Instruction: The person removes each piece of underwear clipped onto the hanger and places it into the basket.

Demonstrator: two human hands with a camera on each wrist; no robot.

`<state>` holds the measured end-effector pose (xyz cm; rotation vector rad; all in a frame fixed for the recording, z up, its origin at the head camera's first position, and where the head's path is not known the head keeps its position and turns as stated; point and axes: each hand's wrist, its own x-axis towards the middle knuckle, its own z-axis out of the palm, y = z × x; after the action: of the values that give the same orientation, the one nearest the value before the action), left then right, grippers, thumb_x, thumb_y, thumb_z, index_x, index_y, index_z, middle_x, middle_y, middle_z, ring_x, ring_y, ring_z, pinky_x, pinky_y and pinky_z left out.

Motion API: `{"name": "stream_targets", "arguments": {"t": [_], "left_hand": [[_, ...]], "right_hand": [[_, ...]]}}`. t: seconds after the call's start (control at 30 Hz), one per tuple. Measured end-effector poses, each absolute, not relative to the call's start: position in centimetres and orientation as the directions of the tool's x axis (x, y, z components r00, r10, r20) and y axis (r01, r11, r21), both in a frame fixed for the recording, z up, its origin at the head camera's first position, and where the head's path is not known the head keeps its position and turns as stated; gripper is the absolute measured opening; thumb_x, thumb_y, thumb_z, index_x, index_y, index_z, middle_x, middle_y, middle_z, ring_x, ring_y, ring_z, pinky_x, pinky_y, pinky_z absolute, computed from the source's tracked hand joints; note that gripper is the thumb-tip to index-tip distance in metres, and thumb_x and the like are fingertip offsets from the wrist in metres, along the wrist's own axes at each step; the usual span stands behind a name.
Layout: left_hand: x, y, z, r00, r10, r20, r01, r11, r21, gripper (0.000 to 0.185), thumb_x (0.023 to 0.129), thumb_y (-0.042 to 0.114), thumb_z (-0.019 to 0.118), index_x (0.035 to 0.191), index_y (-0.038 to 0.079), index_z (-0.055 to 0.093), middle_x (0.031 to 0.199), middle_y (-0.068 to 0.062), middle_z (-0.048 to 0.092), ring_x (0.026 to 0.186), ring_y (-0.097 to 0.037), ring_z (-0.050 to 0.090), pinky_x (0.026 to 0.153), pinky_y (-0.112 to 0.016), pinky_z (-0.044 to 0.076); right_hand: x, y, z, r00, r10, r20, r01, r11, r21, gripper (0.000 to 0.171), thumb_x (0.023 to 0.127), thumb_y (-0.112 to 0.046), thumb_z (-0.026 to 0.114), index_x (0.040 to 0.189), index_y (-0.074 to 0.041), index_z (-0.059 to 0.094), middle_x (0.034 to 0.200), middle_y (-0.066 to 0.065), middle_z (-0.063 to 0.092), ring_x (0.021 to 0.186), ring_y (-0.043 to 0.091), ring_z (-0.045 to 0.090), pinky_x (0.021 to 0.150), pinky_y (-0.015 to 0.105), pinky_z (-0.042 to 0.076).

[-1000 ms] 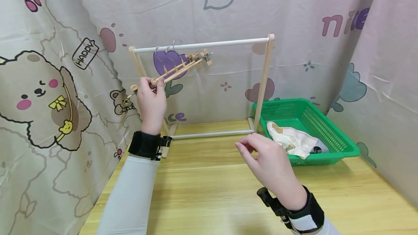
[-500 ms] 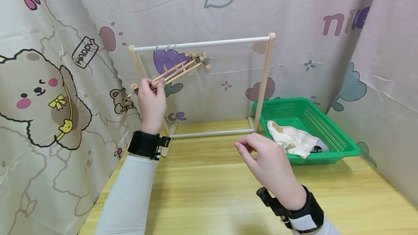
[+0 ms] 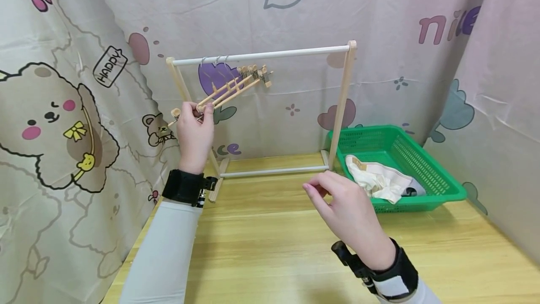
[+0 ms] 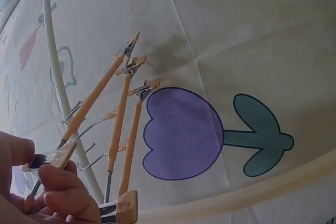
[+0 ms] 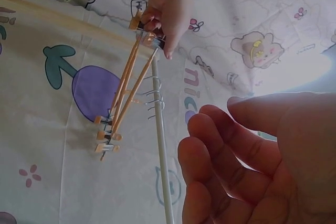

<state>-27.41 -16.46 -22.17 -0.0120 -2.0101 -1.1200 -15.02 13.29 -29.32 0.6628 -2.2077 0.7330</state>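
The left hand (image 3: 195, 130) covered the near ends of the hangers (image 3: 229, 89), so which clip its fingers pinched could not be told. In the left wrist view that hand was cut off at the corner. The hanger hooks were too thin to count. The cloth (image 3: 379, 182) in the basket (image 3: 426, 198) lay crumpled, its kind unclear. The right hand (image 5: 262, 156) ran off the right wrist view's edge.

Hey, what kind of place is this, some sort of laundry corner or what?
Probably a small staged laundry-hanging booth, not a real laundry room. Cartoon-print curtains wall in a wooden table; on it stand a miniature clothes rack with clip hangers and a green basket of cloth.
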Motion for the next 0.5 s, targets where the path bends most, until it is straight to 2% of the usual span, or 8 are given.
{"name": "stream_targets", "arguments": {"t": [0.27,0.5], "left_hand": [[-27.31,-16.65,-22.44,-0.678,-0.328,0.657,0.358,0.634,0.685,0.040,0.106,0.032,0.058,0.118,-0.005,0.054,0.095,-0.015,0.055,0.083,-0.031,0.054,0.075,-0.034,0.038],[-26.98,-16.80,-22.32,-0.680,-0.343,0.648,0.354,0.620,0.700,0.041,0.106,0.033,0.058,0.121,-0.006,0.054,0.101,-0.016,0.058,0.081,-0.027,0.051,0.077,-0.031,0.038]], "right_hand": [[-15.15,13.26,-29.50,-0.626,-0.247,0.740,-0.633,0.715,-0.296,0.007,0.093,-0.014,0.077,0.090,-0.019,0.073,0.081,-0.010,0.065,0.070,0.004,0.059,0.060,0.022,0.052],[-15.26,13.22,-29.62,-0.622,-0.251,0.741,-0.636,0.715,-0.291,0.006,0.093,-0.015,0.077,0.090,-0.019,0.073,0.081,-0.010,0.066,0.070,0.002,0.059,0.060,0.022,0.052]]}}
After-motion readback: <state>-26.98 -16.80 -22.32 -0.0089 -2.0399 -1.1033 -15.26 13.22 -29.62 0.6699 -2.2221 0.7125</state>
